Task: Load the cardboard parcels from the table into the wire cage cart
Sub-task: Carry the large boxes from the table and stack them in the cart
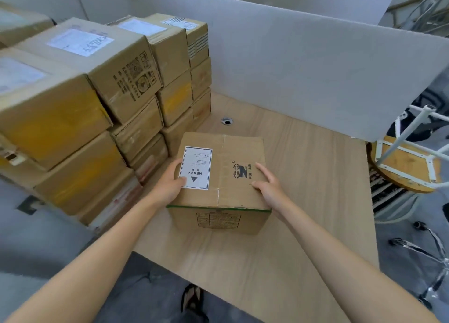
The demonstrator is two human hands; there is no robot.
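The HEAVY-labelled parcel (234,152) sits on the desk (315,177) right of the stacked boxes (116,79), left hand (170,183) curled round its left edge, right hand (269,186) flat against its right, seemingly bracing for a balanced lift.

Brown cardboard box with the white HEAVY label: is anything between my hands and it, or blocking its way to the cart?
Nothing stands between: the left hand and right hand both touch the brown cardboard box. No wire cage cart is in view, so that path cannot be judged.

Brown parcel (220,177), white HEAVY label (195,168), green edge; wood-grain table (315,177); white partition (303,67).
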